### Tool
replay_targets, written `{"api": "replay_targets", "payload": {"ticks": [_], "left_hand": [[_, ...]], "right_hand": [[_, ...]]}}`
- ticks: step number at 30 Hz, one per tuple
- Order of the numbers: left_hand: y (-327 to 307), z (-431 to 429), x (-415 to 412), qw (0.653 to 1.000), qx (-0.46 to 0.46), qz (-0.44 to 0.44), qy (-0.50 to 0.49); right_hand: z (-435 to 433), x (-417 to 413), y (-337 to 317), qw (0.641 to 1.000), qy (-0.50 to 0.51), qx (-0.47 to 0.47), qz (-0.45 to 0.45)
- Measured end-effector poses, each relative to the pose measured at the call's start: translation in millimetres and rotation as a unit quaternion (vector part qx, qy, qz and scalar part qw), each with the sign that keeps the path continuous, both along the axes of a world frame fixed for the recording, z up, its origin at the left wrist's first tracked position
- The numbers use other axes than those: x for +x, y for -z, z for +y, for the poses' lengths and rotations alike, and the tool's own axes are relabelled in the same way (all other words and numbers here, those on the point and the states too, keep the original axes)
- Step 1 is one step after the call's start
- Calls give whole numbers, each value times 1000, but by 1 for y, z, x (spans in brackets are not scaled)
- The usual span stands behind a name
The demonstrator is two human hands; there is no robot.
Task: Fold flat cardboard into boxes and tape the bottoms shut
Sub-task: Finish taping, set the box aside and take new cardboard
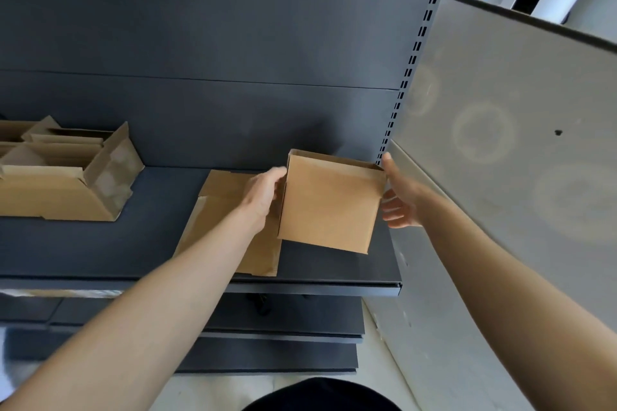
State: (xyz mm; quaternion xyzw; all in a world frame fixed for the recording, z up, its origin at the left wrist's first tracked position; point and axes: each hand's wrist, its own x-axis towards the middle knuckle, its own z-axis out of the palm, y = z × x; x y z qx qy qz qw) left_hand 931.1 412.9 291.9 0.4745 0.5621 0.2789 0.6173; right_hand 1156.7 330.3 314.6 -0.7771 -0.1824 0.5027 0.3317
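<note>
A small brown cardboard box (330, 205), folded into shape, hangs just above the right end of the dark shelf (100, 243). My left hand (263, 193) grips its left side. My right hand (399, 197) presses its right side with the fingers spread, thumb at the top corner. Under and left of the box lies a stack of flat cardboard (227, 210) on the shelf. No tape is in sight.
Several folded, open boxes (66, 173) stand at the shelf's left end. A grey side panel (500, 143) rises close on the right, behind a slotted upright (405, 77). Lower dark shelves (283, 344) sit beneath.
</note>
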Motion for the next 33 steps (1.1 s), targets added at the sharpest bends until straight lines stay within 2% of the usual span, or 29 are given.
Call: {"api": "replay_targets", "payload": {"ticks": [3, 6, 11, 15, 19, 23, 26, 33], "left_hand": [[-4, 5, 3, 999, -38, 0, 34], [-9, 5, 7, 1000, -15, -2, 24], [-29, 17, -12, 994, 37, -61, -83], [-42, 38, -59, 975, 76, -81, -190], [-48, 63, -120, 954, 98, -84, -269], [-47, 85, -177, 935, 106, -102, -323], [-34, 102, -210, 942, 110, -75, -309], [0, 124, -243, 965, 70, -22, -250]], "right_hand": [[7, -6, 1, 998, 37, 37, 41], [14, -16, -4, 997, 57, 41, 25], [40, -43, -35, 988, 49, 136, -55], [74, -91, -49, 981, -11, 184, -59], [110, -156, -48, 976, -78, 201, -15], [136, -216, -38, 971, -94, 185, 117], [148, -243, -20, 967, -99, 161, 173], [168, -272, 7, 962, -108, 145, 205]]}}
